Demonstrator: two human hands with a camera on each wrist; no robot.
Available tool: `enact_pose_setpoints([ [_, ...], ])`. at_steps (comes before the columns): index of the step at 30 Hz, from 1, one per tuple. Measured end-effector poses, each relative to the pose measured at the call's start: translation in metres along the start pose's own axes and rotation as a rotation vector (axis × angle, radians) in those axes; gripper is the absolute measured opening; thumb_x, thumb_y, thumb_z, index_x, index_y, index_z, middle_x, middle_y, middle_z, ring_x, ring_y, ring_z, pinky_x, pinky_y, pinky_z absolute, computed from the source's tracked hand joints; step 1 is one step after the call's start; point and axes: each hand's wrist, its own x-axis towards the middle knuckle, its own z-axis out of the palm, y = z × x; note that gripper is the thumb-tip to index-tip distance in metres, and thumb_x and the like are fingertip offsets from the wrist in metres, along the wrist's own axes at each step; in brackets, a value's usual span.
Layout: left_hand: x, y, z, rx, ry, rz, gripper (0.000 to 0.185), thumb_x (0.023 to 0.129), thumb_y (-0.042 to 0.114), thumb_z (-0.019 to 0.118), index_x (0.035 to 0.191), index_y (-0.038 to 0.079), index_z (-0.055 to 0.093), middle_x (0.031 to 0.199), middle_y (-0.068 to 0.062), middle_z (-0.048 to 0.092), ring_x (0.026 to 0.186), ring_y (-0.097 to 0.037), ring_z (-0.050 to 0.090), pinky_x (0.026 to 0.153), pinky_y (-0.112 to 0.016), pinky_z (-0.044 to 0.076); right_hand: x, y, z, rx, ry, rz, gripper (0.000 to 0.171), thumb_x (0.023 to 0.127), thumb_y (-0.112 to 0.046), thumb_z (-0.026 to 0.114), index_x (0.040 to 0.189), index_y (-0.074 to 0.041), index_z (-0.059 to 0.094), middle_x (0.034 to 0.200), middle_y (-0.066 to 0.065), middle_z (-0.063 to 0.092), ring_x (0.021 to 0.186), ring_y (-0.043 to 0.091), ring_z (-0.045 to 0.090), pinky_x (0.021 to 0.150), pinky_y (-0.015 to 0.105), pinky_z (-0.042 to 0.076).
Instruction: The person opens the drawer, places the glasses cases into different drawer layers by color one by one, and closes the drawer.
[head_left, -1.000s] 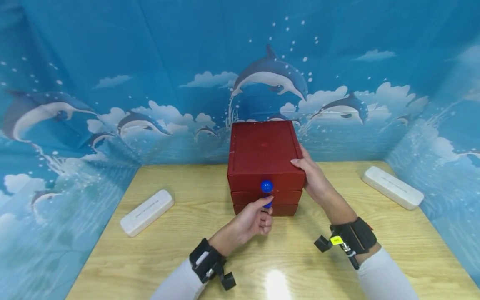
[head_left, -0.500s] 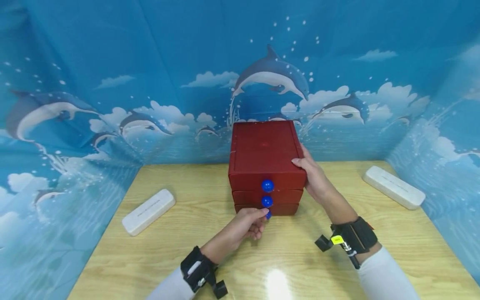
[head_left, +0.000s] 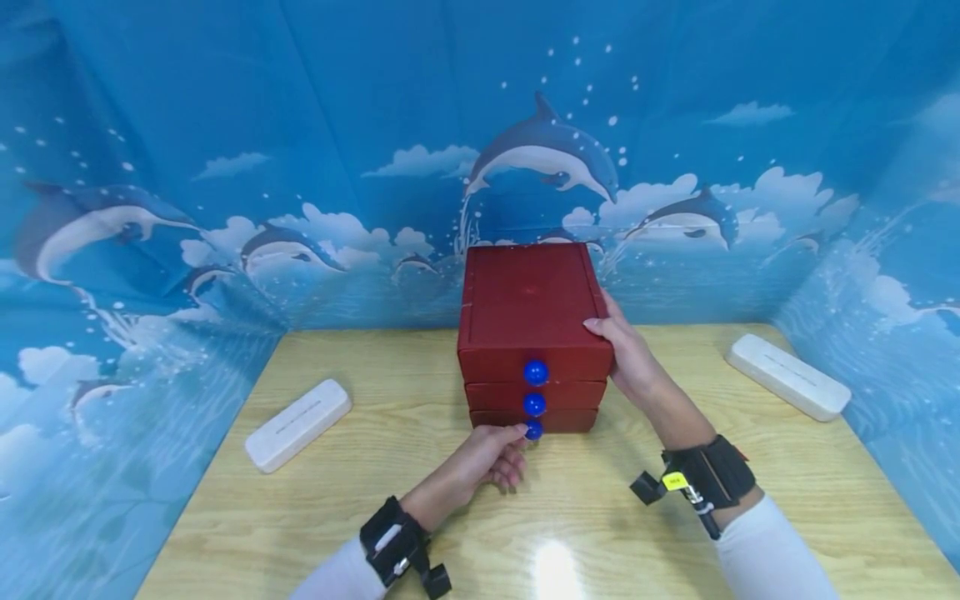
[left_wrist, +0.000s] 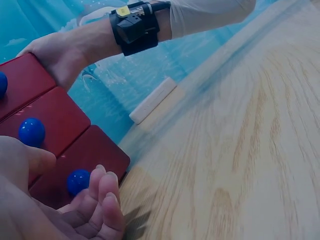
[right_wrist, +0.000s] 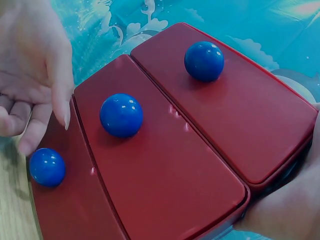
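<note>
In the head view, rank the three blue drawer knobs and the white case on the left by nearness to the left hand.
From the left hand:
1. Bottom knob, right at the fingertips, on the lowest drawer.
2. Middle knob, directly above it.
3. Top knob, highest on the red drawer box.
4. White case, far off on the table's left side.

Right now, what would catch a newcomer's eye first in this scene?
A red three-drawer chest with blue ball knobs stands mid-table against a dolphin-printed blue backdrop. The right hand rests on its right side, while the left hand reaches at the bottom knob. White oblong cases lie on either side.
</note>
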Motion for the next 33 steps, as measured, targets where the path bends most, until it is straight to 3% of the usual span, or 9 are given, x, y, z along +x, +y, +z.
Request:
enact_pose_setpoints([
  [11,0.011,-0.007,0.007,-0.036,-0.007,-0.026,0.053,0.102,0.043,0.059,0.121,-0.007,0.063,0.073,-0.002,0.068,0.052,-0.008,0.061,0.048,-0.022,0.051,0.0,0.001,0.0,0.012,-0.002,0.001,0.075,0.107,-0.023,0.033,0.167,-0.025,-0.012,0.173,0.011,0.009,0.156,0.036,0.017,0.125,0.061,0.024],
  [19,0.015,-0.004,0.015,-0.043,-0.001,-0.018,0.051,0.11,0.043,0.043,0.119,-0.005,0.06,0.071,-0.003,0.067,0.05,-0.01,0.062,0.047,-0.023,0.052,0.0,0.001,-0.001,0.002,0.0,-0.007,0.073,0.107,-0.024,0.033,0.168,-0.026,-0.009,0.171,0.011,0.013,0.154,0.034,0.021,0.119,0.053,0.032],
  [33,0.02,-0.008,0.021,-0.069,-0.032,0.003,0.048,0.113,0.04,0.037,0.124,-0.003,0.055,0.068,-0.002,0.066,0.05,-0.011,0.061,0.048,-0.024,0.052,0.0,0.001,-0.001,0.014,0.002,0.0,0.075,0.107,-0.024,0.034,0.167,-0.027,-0.011,0.173,0.01,0.009,0.157,0.036,0.016,0.125,0.063,0.023],
])
